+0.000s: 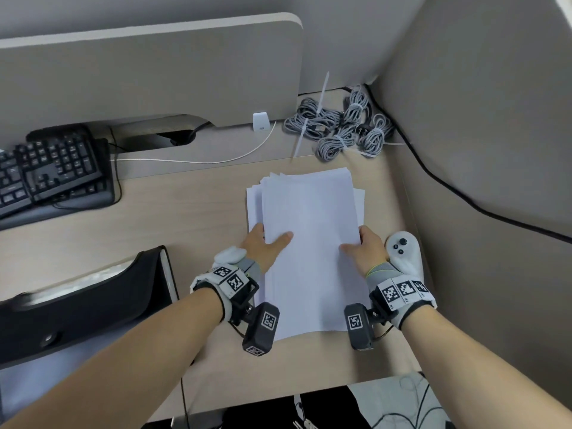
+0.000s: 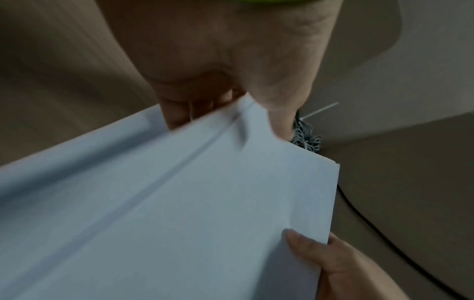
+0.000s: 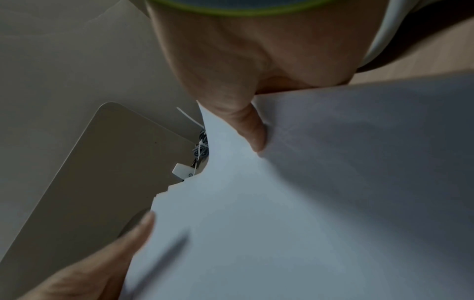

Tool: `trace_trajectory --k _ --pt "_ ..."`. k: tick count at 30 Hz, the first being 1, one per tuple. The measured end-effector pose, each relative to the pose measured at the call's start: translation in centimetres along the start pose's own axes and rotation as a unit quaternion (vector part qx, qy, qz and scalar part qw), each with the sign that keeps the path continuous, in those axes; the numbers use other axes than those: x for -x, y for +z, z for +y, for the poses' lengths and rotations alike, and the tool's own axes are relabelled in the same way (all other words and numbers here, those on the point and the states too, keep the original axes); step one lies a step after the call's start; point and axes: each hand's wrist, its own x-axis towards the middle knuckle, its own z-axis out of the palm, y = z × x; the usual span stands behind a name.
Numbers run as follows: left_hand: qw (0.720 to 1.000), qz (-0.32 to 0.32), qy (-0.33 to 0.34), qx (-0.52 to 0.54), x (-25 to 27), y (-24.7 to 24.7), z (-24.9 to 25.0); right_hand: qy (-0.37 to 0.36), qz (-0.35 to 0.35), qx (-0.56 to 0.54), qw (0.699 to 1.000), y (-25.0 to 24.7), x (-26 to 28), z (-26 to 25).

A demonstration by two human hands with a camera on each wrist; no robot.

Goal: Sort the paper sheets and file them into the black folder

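A loose stack of white paper sheets [image 1: 309, 230] is held over the middle of the desk, its far corners fanned out unevenly. My left hand [image 1: 263, 243] grips the stack's left edge, thumb on top and fingers underneath. My right hand [image 1: 366, 246] grips the right edge the same way. The left wrist view shows the sheets [image 2: 179, 203] pinched under my left thumb, with the right hand [image 2: 333, 263] at the far edge. The right wrist view shows the sheets [image 3: 307, 203] under my right thumb. The black folder [image 1: 86, 305] lies at the front left, its flap open.
A black keyboard [image 1: 52, 174] sits at the left rear. Bundled grey cables [image 1: 340, 128] and a white adapter [image 1: 260, 120] lie at the back by the partition [image 1: 148, 72]. A white controller [image 1: 405, 252] rests by my right hand. A black cable [image 1: 448, 187] runs along the right wall.
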Motion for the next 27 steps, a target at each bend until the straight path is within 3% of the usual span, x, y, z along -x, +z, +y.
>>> trace_trajectory --k 3,6,9,15,19,27 --pt "0.995 -0.053 -0.081 0.019 -0.5 0.2 0.4 0.000 -0.002 0.003 1.000 0.4 -0.3 0.5" --pt "0.988 -0.039 -0.141 0.039 0.2 -0.4 1.3 -0.016 0.000 -0.001 1.000 0.4 -0.1 0.5" --pt "0.984 -0.017 -0.152 0.088 0.4 -1.6 1.1 -0.020 0.017 -0.011 1.000 0.2 0.3 0.0" --pt "0.986 0.031 -0.097 0.133 1.5 -4.2 3.7 -0.052 -0.001 -0.110 0.993 -1.2 1.0 -2.0" --pt "0.986 0.062 -0.054 0.147 2.7 -5.6 5.6 -0.108 -0.020 -0.104 0.989 -2.3 2.0 -4.7" --pt "0.980 0.133 0.096 0.115 5.4 -7.7 10.5 -0.206 0.040 -0.187 0.960 -5.0 4.2 -9.5"
